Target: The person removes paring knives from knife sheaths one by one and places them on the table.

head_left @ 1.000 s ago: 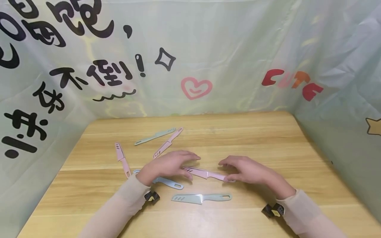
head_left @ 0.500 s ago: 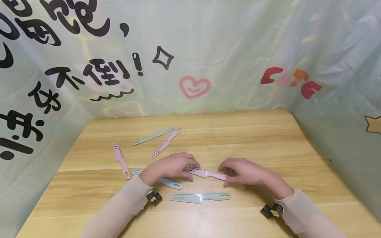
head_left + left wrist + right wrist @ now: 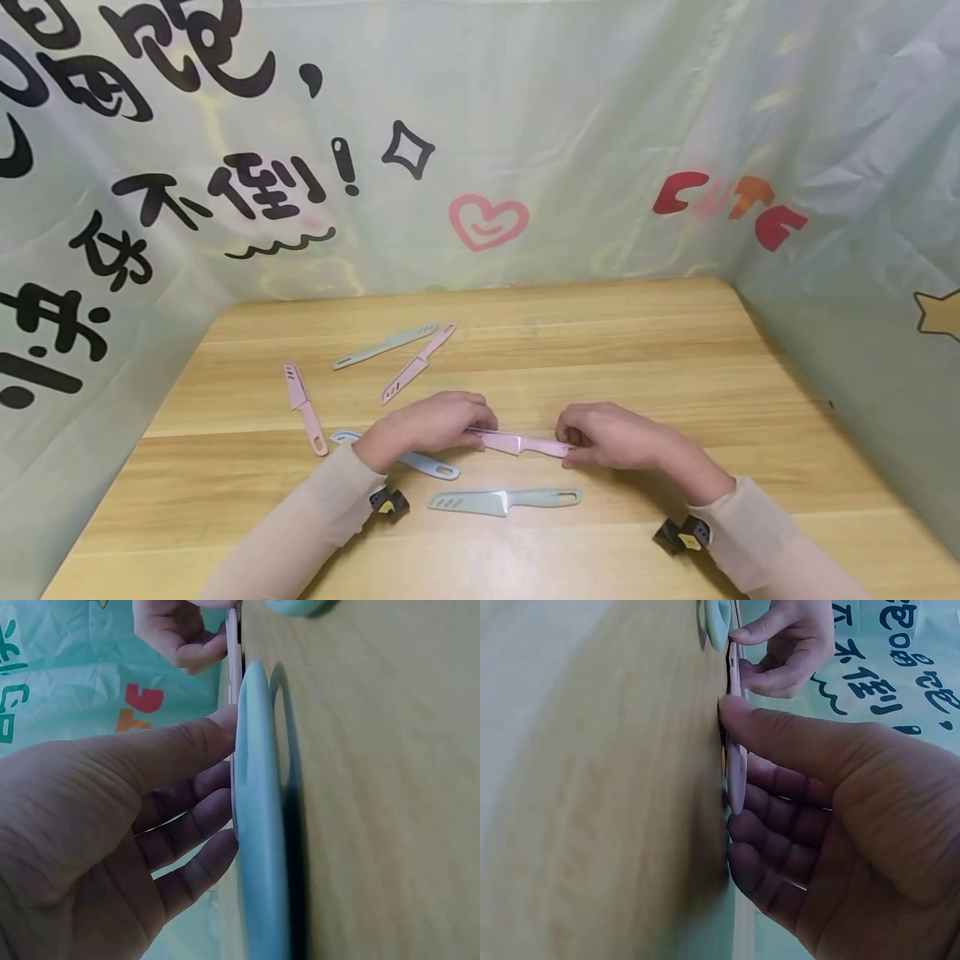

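A pink knife with a slotted cover over its blade lies crosswise between the two hands. My left hand pinches the covered blade end, thumb on the near side and fingers beyond. At the handle end, my right hand pinches with thumb and curled fingers; the handle shows in the right wrist view. Partly under the left forearm lies a blue knife, whose handle looms large in the left wrist view. A grey-green knife rests nearer the front.
Another pink knife lies at the left of the wooden table. Farther back, a pink knife and a grey-green knife meet at their tips. A printed curtain encloses the back and sides.
Both hands have closed in on the pink knife: the left fingers have come down onto its covered blade, and the right fingers have curled in at its handle. The other knives stay put.
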`<state>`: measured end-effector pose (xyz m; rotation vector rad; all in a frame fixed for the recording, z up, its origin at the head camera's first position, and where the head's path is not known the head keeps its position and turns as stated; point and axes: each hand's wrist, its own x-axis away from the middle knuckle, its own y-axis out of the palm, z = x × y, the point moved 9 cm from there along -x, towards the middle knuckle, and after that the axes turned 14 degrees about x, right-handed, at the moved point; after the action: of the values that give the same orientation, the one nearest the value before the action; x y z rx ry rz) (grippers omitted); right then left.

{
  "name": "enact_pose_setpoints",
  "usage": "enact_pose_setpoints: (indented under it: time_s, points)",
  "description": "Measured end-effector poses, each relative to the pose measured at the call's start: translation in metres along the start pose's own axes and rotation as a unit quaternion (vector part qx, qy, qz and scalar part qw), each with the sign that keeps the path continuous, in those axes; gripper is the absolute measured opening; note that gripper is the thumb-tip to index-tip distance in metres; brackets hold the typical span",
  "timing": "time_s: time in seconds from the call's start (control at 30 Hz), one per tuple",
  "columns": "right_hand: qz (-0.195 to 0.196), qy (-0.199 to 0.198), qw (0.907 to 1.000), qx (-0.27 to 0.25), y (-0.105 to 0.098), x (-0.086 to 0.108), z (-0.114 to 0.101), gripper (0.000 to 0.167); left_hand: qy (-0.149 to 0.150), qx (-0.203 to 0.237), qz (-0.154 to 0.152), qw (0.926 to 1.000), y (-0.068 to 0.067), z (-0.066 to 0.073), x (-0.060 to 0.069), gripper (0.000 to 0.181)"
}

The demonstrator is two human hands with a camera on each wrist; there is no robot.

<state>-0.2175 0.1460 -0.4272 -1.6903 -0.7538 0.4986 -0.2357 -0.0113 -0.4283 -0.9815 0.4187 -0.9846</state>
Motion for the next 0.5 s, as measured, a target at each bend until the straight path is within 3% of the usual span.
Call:
enact_pose_setpoints:
  time_s: [0.27,0.5]
  points:
    - [0.019,-0.005,0.9996,0.022,-0.0024,-0.0031,-0.0020,0.014,-0.005,0.009,0.006,0.9999,-0.0004,-0.0004,-0.0016,0.021]
    - [0.034,0.022,0.9990,0.019,-0.0081,-0.0062,0.0002,0.012,-0.011,0.031,0.030,0.9990,-0.0046,-0.0023,0.0007,0.020]
